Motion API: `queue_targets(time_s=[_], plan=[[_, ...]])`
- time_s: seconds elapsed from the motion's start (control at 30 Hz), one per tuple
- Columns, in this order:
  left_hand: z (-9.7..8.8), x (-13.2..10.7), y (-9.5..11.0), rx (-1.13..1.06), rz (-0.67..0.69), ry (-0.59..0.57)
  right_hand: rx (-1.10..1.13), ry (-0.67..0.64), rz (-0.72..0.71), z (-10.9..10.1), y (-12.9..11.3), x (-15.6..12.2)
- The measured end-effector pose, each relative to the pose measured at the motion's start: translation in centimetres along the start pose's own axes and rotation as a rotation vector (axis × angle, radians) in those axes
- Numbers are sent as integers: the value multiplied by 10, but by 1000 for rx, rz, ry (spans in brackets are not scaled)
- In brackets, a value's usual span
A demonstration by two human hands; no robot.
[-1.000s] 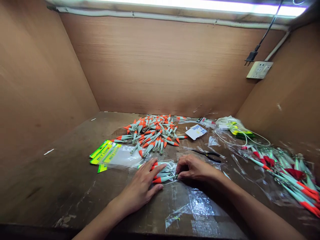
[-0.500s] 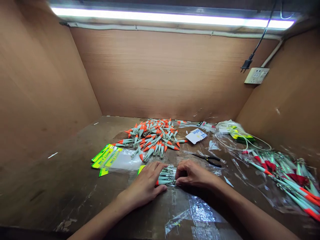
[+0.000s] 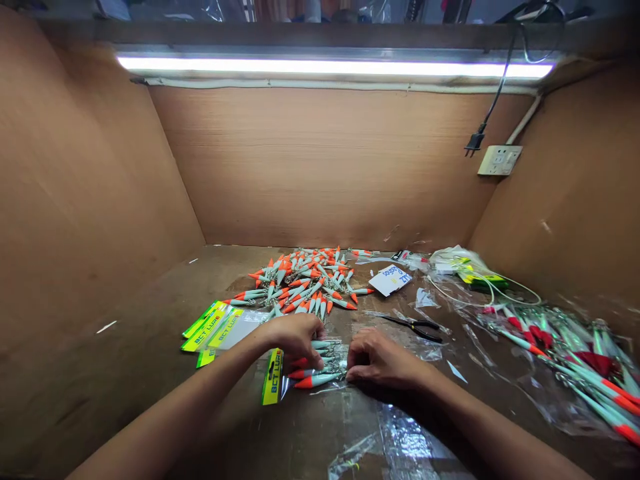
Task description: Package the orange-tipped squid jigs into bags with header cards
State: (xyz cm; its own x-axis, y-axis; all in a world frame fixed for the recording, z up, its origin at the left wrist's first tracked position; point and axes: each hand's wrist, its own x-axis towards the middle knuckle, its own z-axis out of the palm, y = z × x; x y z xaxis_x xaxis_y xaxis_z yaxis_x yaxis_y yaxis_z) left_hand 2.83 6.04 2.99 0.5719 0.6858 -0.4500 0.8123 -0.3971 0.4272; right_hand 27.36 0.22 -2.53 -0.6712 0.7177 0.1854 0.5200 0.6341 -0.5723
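A clear plastic bag with a yellow-green BCT LURE header point(image 3: 273, 379) lies flat at the front middle of the table. Several pale lures with orange tips point(image 3: 316, 381) lie side by side in it, their hooked ends to the right. My left hand point(image 3: 295, 337) bends over the bag from above, fingers apart, fingertips touching the lures. At the hooked end, my right hand point(image 3: 377, 360) has its fingers curled in and closed on the bag's right edge. Beyond my hands sits a heap of similar orange-and-pale lures point(image 3: 310, 283).
More BCT LURE packets point(image 3: 213, 327) lie left of the heap. Black-handled pliers point(image 3: 417, 328) and a handwritten white card point(image 3: 390, 280) are right of it. Bagged red-and-pale lures point(image 3: 575, 353) spread along the right side. A plug point(image 3: 475, 142) hangs near the wall socket point(image 3: 500, 160).
My left hand has lifted from lying flat on the bag to bending over it, uncovering the header and orange tips. My right hand stays at the hooked end. The camera view has tilted up.
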Motion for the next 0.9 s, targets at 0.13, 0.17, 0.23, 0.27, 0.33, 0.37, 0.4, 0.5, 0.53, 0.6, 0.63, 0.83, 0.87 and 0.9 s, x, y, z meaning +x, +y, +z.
queue_targets(time_s=[0.13, 0.17, 0.23, 0.27, 0.33, 0.37, 0.4, 0.5, 0.53, 0.6, 0.63, 0.83, 0.87, 0.9], plan=[[-2, -5, 1, -140, 91, 17, -71, 76, -54, -5, 2, 1], [-2, -7, 0, -190, 120, 41, -83, 102, -65, -7, 2, 1], [0, -10, 0, -306, 164, 106, -88, 154, -68, -12, 3, 2], [2, -11, 0, -374, 175, 135, -78, 179, -65, -14, 4, 2], [7, -11, 0, -518, 179, 181, -34, 221, -49, -20, 5, 1], [10, -10, 1, -584, 177, 199, -2, 239, -38, -22, 4, 1], [12, -10, 2, -644, 177, 210, 33, 255, -25, -25, 4, 1], [20, -9, 4, -798, 203, 235, 128, 302, 12, -32, 1, 0], [22, -8, 4, -842, 216, 255, 149, 317, 19, -34, 0, 0], [27, -7, 4, -907, 242, 312, 173, 342, 16, -37, -2, 0], [28, -7, 3, -921, 253, 350, 177, 352, 15, -38, -3, 0], [34, -1, 0, -857, 268, 628, 182, 449, 129, -31, -10, 2], [35, -1, 1, -844, 266, 645, 172, 465, 131, -30, -12, 2], [36, -1, 4, -830, 269, 653, 158, 476, 126, -29, -13, 2]])
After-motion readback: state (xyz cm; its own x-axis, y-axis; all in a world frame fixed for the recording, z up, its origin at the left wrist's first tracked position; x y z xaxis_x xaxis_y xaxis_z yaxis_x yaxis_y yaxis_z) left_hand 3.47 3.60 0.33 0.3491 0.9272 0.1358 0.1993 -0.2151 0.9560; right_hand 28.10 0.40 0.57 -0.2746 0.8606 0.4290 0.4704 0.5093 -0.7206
